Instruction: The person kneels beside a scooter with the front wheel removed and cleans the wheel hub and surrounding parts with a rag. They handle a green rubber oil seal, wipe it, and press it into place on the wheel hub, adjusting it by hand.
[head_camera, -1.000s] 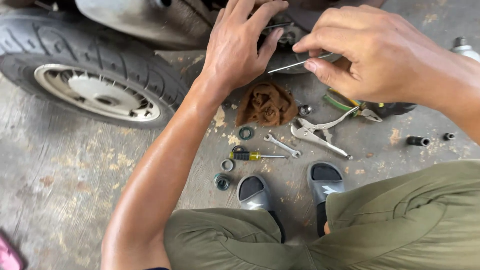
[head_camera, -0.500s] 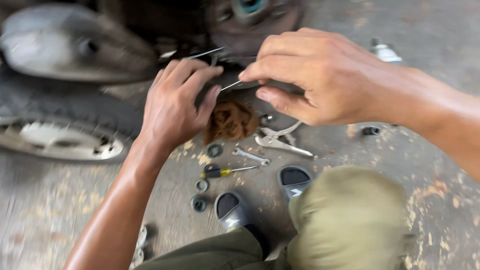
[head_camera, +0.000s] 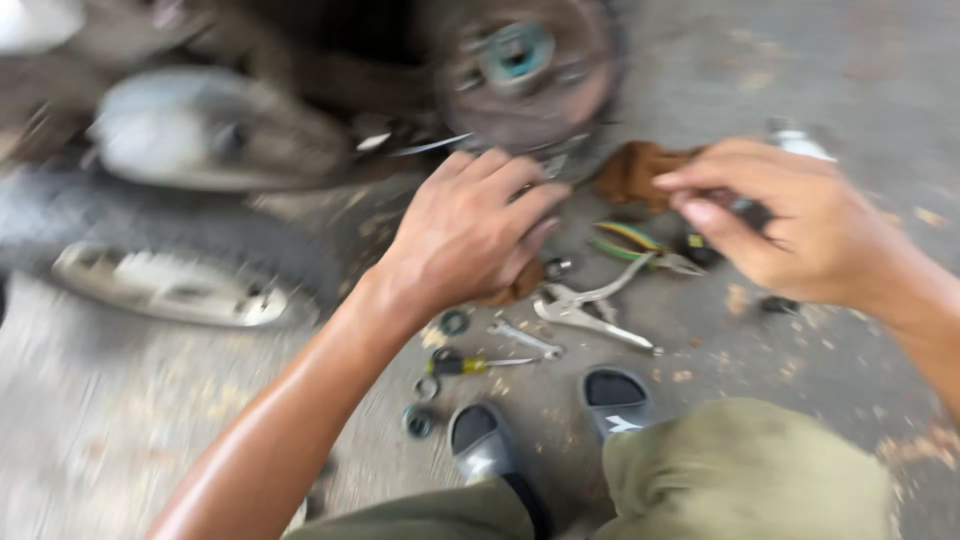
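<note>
The view is blurred by motion. My left hand (head_camera: 470, 235) reaches forward with bent fingers, just below a round wheel hub (head_camera: 520, 60) with a teal centre. A bit of brown rag (head_camera: 520, 285) shows under its palm. My right hand (head_camera: 790, 220) is raised at the right, thumb and fingers pinched together at the end of a brown rag (head_camera: 630, 170). A thin metal rod (head_camera: 430, 147) sticks out beside the hub, free of both hands. What my left hand grips is hidden.
A tyre with a pale rim (head_camera: 180, 285) lies at the left on the concrete. Locking pliers (head_camera: 590, 310), green-handled pliers (head_camera: 630, 240), a small wrench (head_camera: 525, 340), a screwdriver (head_camera: 465, 363) and metal rings (head_camera: 418, 420) lie in front of my sandals (head_camera: 480, 440).
The camera swung up, bringing the hub into view. My right hand moved right, away from the thin rod, and now pinches the brown rag. My left hand stayed under the hub.
</note>
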